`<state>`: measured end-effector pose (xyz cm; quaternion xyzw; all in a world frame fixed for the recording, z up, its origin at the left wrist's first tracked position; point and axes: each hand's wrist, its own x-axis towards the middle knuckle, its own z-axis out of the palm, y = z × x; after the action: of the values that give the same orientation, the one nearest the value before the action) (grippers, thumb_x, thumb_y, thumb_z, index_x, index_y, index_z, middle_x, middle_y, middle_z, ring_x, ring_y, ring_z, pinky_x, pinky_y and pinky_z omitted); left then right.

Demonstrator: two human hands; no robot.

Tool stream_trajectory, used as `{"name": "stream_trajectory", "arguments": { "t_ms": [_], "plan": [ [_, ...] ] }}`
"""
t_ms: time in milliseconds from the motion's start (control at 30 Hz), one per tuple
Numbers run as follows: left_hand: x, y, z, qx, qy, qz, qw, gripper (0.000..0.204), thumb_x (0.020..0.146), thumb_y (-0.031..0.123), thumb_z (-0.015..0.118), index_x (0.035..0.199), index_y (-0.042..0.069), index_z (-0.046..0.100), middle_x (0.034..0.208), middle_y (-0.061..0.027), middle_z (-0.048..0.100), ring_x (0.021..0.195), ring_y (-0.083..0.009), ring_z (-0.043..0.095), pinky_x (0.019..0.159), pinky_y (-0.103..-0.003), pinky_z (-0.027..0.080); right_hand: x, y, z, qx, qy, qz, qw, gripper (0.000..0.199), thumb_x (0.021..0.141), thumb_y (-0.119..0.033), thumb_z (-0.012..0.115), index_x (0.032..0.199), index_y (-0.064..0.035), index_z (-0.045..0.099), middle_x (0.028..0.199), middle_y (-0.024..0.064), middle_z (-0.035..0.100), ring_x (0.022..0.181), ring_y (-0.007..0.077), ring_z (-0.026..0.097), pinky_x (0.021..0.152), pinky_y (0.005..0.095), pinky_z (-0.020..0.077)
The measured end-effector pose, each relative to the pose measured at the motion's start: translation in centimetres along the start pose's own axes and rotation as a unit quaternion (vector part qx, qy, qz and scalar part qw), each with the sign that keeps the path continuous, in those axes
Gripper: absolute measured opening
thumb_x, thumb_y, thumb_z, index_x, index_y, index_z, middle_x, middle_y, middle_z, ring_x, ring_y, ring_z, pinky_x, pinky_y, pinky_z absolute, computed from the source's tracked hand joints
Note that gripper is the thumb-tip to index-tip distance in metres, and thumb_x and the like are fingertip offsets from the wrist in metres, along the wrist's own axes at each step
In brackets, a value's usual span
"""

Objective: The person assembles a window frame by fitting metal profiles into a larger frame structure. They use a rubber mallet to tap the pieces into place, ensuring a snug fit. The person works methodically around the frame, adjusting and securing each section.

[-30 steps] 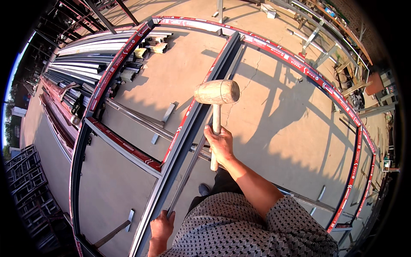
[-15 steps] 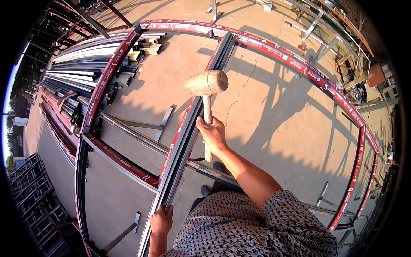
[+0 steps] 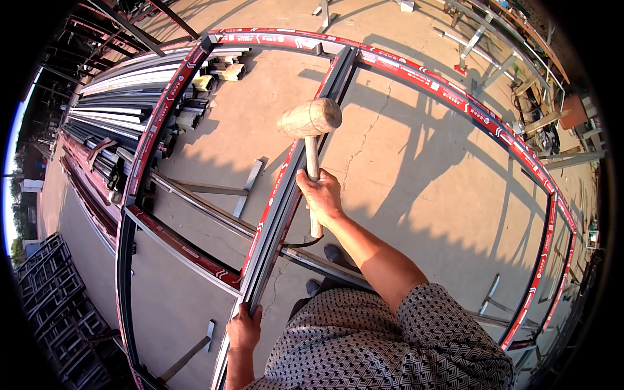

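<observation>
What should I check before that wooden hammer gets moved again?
1. Right hand wrapped around the handle of the wooden hammer: ok.
2. Left hand away from the hammer's head: ok, it is lower down, at the frame's long middle bar.
3. Gloves on: not ok, both hands are bare.
4. Hammer's head fixed firmly on its handle: cannot tell; they look joined, but tightness doesn't show.
5. Middle bar fitted tightly into the frame: cannot tell from this view.
</observation>
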<state>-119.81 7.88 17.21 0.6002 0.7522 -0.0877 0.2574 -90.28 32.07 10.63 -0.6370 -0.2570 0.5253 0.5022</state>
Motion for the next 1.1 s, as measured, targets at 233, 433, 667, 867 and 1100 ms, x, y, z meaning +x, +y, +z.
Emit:
{"name": "stream_trajectory", "arguments": {
  "t_ms": [233,433,667,867,1100],
  "plan": [
    [0.3,-0.7,0.4,-0.025,0.029,-0.004,0.999,0.041,0.103,0.048,0.068,0.116,0.009,0.065,0.088,-0.0236,0.077,0.085,-0.0474,0.075,0.08,-0.058,0.059,0.6,0.4,0.4,0.011,-0.002,-0.006,1.0,0.039,0.101,-0.035,0.08,0.079,-0.0118,0.057,0.064,-0.0058,0.052,0.049,0.0045,0.047,0.042,0.0278,0.0429],
    [0.1,-0.5,0.5,-0.018,0.005,-0.005,1.0,0.042,0.104,0.046,0.068,0.113,0.005,0.065,0.089,-0.0276,0.075,0.086,-0.0507,0.073,0.077,-0.058,0.058,0.7,0.4,0.1,-0.004,0.002,0.003,1.0,0.043,0.098,-0.037,0.081,0.076,-0.0087,0.056,0.061,-0.0015,0.057,0.05,0.0083,0.054,0.045,0.0314,0.0482],
    [-0.2,-0.2,0.5,-0.019,0.007,-0.01,1.0,0.04,0.102,0.044,0.071,0.108,0.005,0.068,0.089,-0.0243,0.076,0.083,-0.0489,0.073,0.077,-0.058,0.058,0.4,-0.1,0.2,-0.013,0.018,0.021,1.0,0.041,0.097,-0.038,0.079,0.077,-0.0087,0.058,0.062,-0.0025,0.056,0.049,0.0078,0.053,0.044,0.0308,0.0479],
    [-0.2,-0.3,0.9,-0.025,0.022,0.007,0.999,0.038,0.102,0.043,0.071,0.106,0.005,0.069,0.089,-0.0237,0.076,0.086,-0.047,0.073,0.079,-0.057,0.058,0.6,0.3,-0.2,-0.02,0.007,0.031,0.999,0.035,0.099,-0.038,0.079,0.087,-0.0081,0.065,0.074,0.0004,0.063,0.06,0.0086,0.061,0.045,0.0281,0.0496],
    [-0.8,-0.3,1.1,-0.031,0.003,0.003,1.0,0.037,0.101,0.043,0.072,0.108,0.006,0.07,0.09,-0.0234,0.076,0.087,-0.047,0.073,0.08,-0.056,0.058,0.2,0.6,-0.5,-0.022,0.018,0.013,1.0,0.037,0.099,-0.035,0.079,0.081,-0.0102,0.058,0.065,-0.0043,0.056,0.049,0.0067,0.051,0.042,0.0295,0.0491]
  ]
}}
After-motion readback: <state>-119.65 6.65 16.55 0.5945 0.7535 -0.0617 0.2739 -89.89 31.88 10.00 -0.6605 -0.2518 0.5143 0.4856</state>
